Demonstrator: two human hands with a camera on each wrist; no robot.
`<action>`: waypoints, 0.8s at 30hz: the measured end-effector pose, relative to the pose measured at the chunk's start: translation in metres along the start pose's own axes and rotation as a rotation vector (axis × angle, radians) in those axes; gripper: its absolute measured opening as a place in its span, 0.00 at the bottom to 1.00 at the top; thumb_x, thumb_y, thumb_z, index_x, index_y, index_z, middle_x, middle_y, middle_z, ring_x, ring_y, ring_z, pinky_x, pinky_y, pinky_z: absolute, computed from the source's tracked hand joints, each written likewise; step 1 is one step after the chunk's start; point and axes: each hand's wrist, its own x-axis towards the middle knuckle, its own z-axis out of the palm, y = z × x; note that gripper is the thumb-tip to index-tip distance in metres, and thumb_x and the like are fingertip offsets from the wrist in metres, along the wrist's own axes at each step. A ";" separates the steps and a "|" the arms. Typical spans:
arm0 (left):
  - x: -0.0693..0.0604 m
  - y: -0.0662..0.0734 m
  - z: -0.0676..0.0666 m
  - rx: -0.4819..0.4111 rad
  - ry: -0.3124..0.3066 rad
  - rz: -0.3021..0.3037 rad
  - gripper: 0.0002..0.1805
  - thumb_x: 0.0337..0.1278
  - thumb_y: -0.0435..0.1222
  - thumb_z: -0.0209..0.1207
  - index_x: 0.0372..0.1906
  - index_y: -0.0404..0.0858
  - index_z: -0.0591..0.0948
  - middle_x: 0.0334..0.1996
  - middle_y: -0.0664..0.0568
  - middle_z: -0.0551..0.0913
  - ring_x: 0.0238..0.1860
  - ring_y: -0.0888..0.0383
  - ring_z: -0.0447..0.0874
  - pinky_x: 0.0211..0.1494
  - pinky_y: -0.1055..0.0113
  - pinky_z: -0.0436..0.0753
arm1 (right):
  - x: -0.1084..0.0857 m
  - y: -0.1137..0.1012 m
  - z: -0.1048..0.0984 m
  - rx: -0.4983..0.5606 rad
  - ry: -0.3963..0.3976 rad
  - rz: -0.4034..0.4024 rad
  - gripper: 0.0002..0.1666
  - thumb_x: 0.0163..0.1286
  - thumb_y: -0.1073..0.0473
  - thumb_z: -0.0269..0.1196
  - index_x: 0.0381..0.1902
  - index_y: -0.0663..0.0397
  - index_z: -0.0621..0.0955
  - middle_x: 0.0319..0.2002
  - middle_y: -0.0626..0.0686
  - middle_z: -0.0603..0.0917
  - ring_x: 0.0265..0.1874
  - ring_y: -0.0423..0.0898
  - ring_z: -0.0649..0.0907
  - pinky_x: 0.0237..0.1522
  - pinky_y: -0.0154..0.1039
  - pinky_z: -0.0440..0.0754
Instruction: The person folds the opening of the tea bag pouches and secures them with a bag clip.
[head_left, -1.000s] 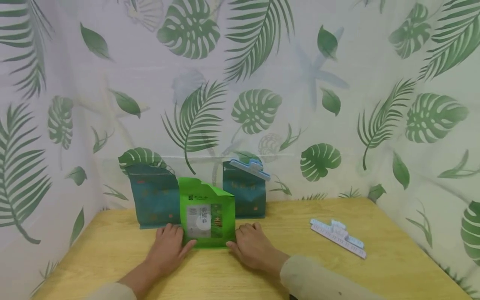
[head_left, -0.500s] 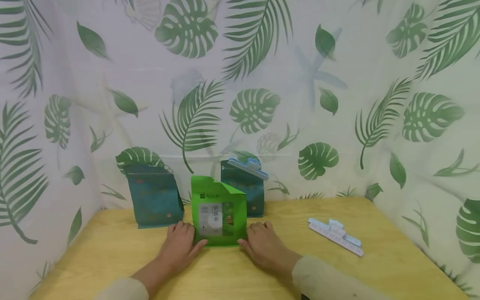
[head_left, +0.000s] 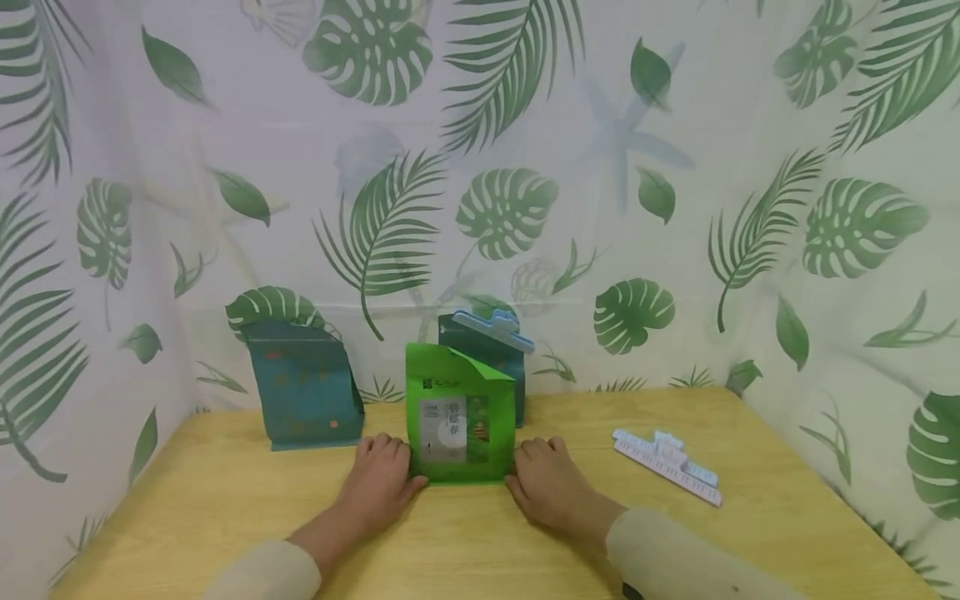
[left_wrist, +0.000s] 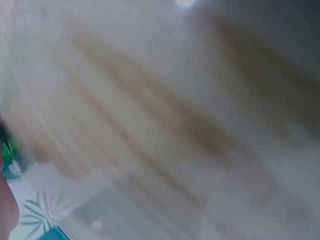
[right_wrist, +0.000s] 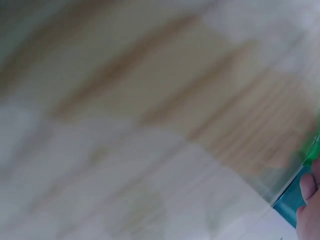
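A bright green tea bag (head_left: 450, 375) with a printed label stands upright on the wooden table in the head view. My left hand (head_left: 381, 482) grips its lower left side, thumb at the front bottom edge. At the lower right side my right hand (head_left: 553, 485) grips it the same way. Behind it, partly hidden, is a teal bag (head_left: 482, 347) with a blue clip (head_left: 493, 331) across its top. Both wrist views show mostly blurred table; slivers of green bag and hand appear at their edges.
Another teal bag (head_left: 303, 383) stands at the back left without a clip. On the right of the table (head_left: 420, 550) lie a light blue clip (head_left: 701, 473) and a whitish clip (head_left: 660, 469), side by side. A leaf-patterned cloth (head_left: 562, 108) hangs close behind and at both sides.
Both hands have slid the green bag to the right across the table, so it now covers more of the clipped teal bag and uncovers the left one. The view shifted slightly.
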 end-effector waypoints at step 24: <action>0.018 0.033 -0.013 0.082 -0.002 -0.056 0.30 0.68 0.59 0.53 0.45 0.34 0.78 0.37 0.47 0.79 0.41 0.50 0.72 0.51 0.50 0.65 | -0.012 0.034 -0.016 -0.014 0.069 0.000 0.07 0.72 0.58 0.56 0.33 0.53 0.76 0.30 0.49 0.75 0.33 0.47 0.73 0.43 0.47 0.66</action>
